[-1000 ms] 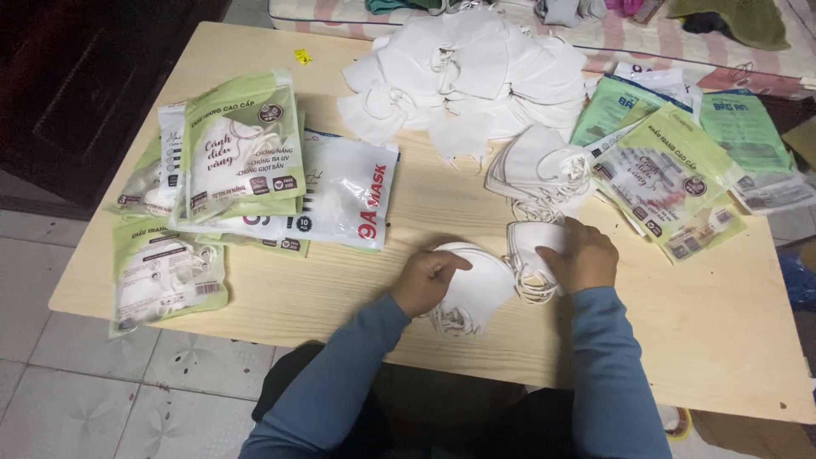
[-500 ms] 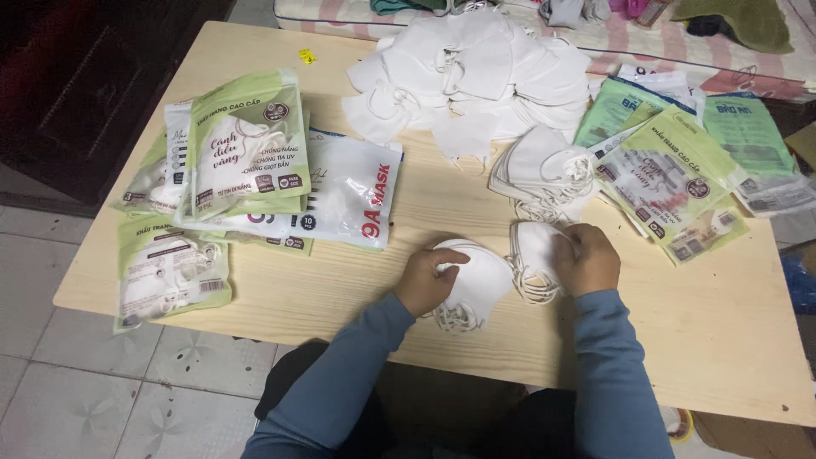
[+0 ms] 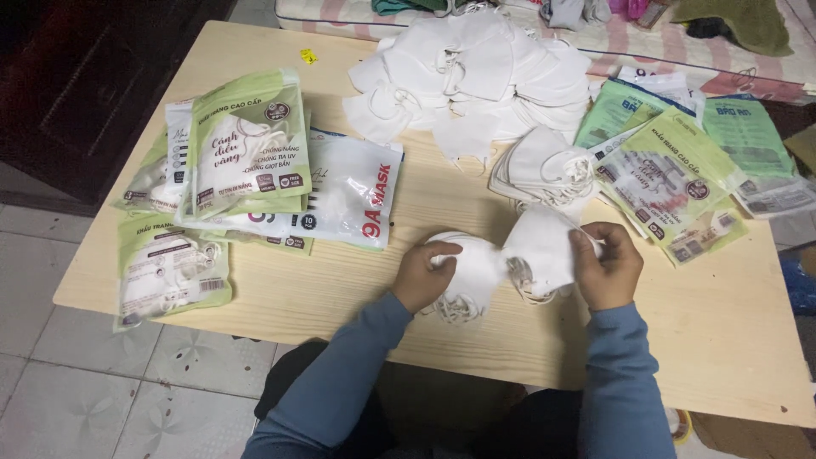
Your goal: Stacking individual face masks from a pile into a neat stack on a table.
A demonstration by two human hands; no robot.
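My left hand (image 3: 422,274) grips a small stack of white face masks (image 3: 470,274) near the front edge of the light wooden table (image 3: 731,331). My right hand (image 3: 605,265) holds a second bunch of white masks (image 3: 540,251) right beside it, so the two bunches touch in the middle. Ear loops hang loose under both bunches. Both arms wear blue-grey sleeves.
A big loose pile of white masks (image 3: 476,72) lies at the table's far middle, with a smaller stack (image 3: 544,170) just beyond my hands. Filled green and white mask packets (image 3: 246,153) lie at the left, flat green packets (image 3: 671,170) at the right. Tiled floor lies left.
Both hands have lifted their mask bunches slightly and brought them closer together. The piles and packets on the table have not moved.
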